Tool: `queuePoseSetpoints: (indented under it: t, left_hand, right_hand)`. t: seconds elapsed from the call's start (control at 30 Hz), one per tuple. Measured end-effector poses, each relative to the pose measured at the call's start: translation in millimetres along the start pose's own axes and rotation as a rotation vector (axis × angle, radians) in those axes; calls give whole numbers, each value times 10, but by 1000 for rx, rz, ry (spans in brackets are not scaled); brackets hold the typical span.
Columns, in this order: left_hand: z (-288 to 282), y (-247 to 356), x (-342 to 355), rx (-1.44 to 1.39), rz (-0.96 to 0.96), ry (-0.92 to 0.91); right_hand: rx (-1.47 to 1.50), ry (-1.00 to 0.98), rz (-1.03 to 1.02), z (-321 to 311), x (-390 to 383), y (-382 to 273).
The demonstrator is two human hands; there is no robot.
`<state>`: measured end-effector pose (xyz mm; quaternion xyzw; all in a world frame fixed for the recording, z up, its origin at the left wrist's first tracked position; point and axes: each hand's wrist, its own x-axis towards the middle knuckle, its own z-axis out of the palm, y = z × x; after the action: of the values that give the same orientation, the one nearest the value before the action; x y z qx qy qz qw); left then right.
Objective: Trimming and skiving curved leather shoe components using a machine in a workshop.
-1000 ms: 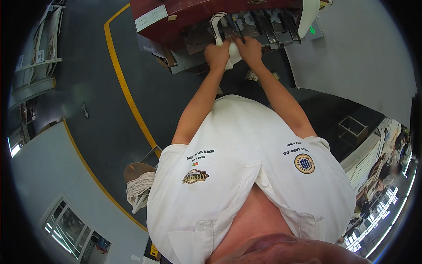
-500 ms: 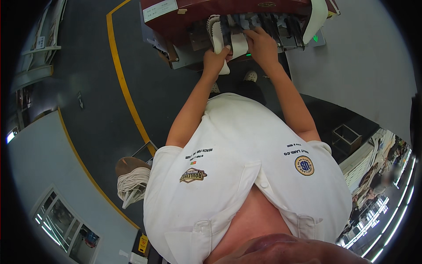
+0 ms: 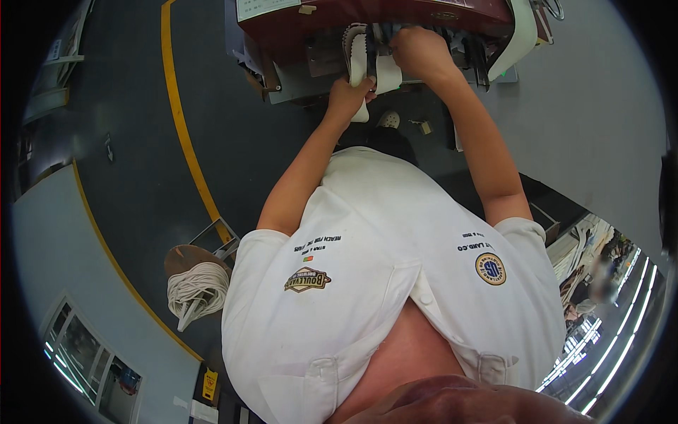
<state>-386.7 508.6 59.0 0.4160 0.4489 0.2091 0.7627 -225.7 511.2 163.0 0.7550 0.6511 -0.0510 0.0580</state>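
Note:
A long white strip (image 3: 359, 60) with a scalloped edge hangs at the front of a dark red machine (image 3: 395, 10), close beside a dark upright bar. My left hand (image 3: 347, 97) is closed round the lower part of this strip, thumb toward the bar. Right of the bar is a wider white piece (image 3: 388, 75), below my other hand. My right hand (image 3: 422, 54) is up at the row of dark and metal parts under the machine's front, its fingers curled. Its fingertips are partly hidden, and what they hold cannot be made out.
Dark metal parts (image 3: 477, 62) jut out at the machine's right, beside a curved white panel (image 3: 521, 35). Coiled white cord (image 3: 198, 290) lies on a round brown-topped stand at my left. A yellow line (image 3: 176, 99) runs along the floor. A small object (image 3: 422, 127) lies near my shoe.
My right hand has moved off the wider white piece, farther in toward the machine, and its fingers have curled. My left hand keeps its hold on the strip. The whole view has shifted slightly.

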Motion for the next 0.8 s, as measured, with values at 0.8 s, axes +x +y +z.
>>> queuePoseSetpoints:
  t: [0.8]
  left_hand:
    - [83, 103, 134, 64, 15, -10]
  right_hand:
    - [108, 254, 49, 357, -150, -54]
